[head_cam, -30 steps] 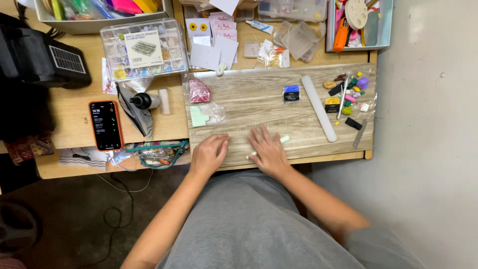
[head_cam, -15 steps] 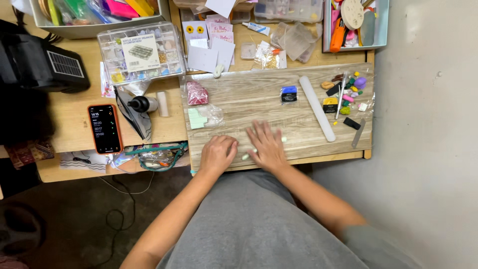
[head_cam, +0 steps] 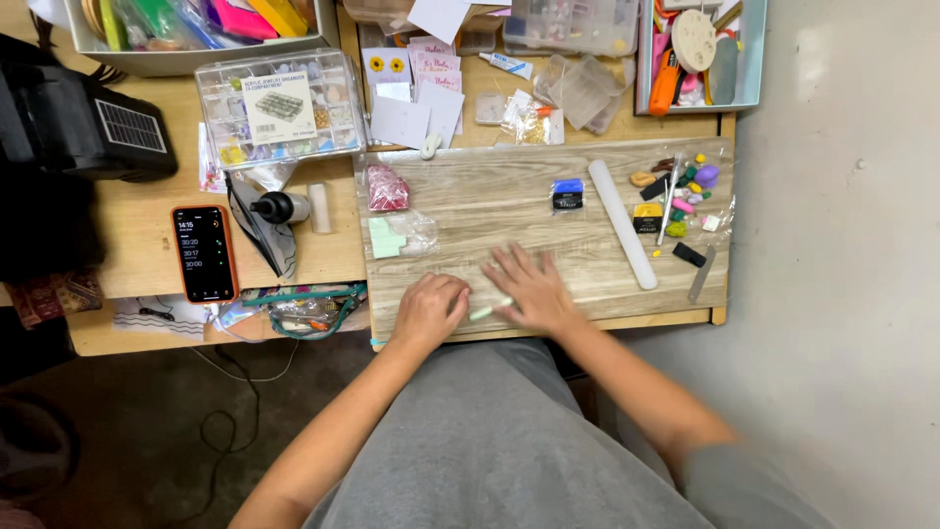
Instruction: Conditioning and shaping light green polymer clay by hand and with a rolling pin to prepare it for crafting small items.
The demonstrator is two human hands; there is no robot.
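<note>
A thin pale-green clay roll (head_cam: 490,311) is pressed flat on the wood-grain board (head_cam: 470,196) near the tabletop's front edge, under the open right hand (head_cam: 529,291); the loosely curled left hand (head_cam: 431,312) grips nothing.

Wooden desk (head_cam: 147,264) with grey wood-grain board (head_cam: 490,206), orange-cased phone (head_cam: 204,253), clear compartment box (head_cam: 279,106).

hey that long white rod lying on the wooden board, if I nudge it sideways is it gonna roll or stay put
The long white rod looks round and smooth, lying flat on the wooden board, so a sideways nudge would probably set it rolling. It looks straight and rigid, so it should lift without bending. Its smooth surface may be a little slippery.
</note>
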